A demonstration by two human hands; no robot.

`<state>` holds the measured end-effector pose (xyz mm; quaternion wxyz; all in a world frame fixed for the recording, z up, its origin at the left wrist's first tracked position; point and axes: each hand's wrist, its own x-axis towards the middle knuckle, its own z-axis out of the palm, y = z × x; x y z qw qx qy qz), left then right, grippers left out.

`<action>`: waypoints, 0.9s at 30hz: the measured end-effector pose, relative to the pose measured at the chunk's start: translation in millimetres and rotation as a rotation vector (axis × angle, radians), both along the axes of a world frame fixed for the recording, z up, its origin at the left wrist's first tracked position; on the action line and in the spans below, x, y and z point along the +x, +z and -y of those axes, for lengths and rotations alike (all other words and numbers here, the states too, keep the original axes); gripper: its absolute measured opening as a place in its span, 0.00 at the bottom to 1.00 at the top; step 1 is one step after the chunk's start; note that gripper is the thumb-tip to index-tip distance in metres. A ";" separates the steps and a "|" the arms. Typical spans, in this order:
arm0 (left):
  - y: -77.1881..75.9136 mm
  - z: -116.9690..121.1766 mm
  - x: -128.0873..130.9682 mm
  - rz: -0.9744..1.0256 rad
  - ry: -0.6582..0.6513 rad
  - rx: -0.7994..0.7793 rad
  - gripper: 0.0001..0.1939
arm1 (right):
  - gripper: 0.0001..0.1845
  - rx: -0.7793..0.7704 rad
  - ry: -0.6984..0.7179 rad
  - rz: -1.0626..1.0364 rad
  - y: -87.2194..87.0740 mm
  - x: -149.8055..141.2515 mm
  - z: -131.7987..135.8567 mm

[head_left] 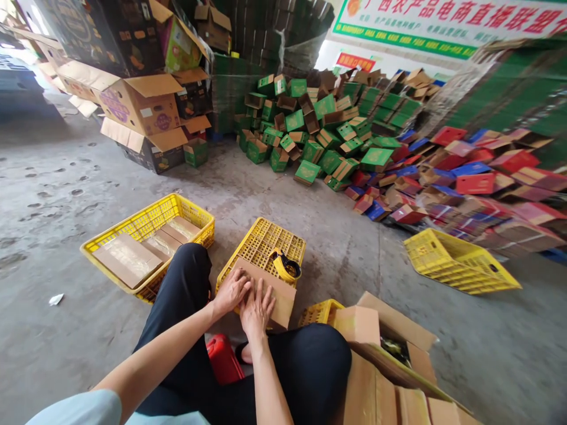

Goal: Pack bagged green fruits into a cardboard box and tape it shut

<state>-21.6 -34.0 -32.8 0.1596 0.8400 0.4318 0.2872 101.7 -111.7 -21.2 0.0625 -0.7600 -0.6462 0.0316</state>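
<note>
Between my knees a small cardboard box (pixel 277 292) rests on an upturned yellow plastic crate (pixel 253 239). My left hand (pixel 234 290) lies on the left part of the box top, fingers stretched out. Beside it, my right hand (pixel 257 307) presses flat on the same top with its fingers spread. Neither hand grips anything. A yellow tape dispenser (pixel 283 267) with a black part sits on the crate, just behind the box.
At left, a yellow crate (pixel 192 215) holds taped boxes. An open carton (pixel 361 324) with dark contents stands by my right knee, near more boxes. Another yellow crate (pixel 460 265) lies farther right. Heaps of green boxes (pixel 305 171) and red boxes (pixel 476 184) lie beyond.
</note>
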 end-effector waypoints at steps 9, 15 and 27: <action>-18.8 -2.2 12.0 -0.103 0.050 -0.003 0.41 | 0.35 -0.117 0.006 0.087 5.3 11.7 -7.3; -23.9 -6.2 2.3 -0.179 0.021 0.028 0.44 | 0.33 -0.155 -0.006 0.014 8.1 19.4 -7.4; -24.9 -2.7 0.0 -0.288 0.121 0.106 0.48 | 0.38 -0.074 -0.192 0.101 6.9 75.8 22.8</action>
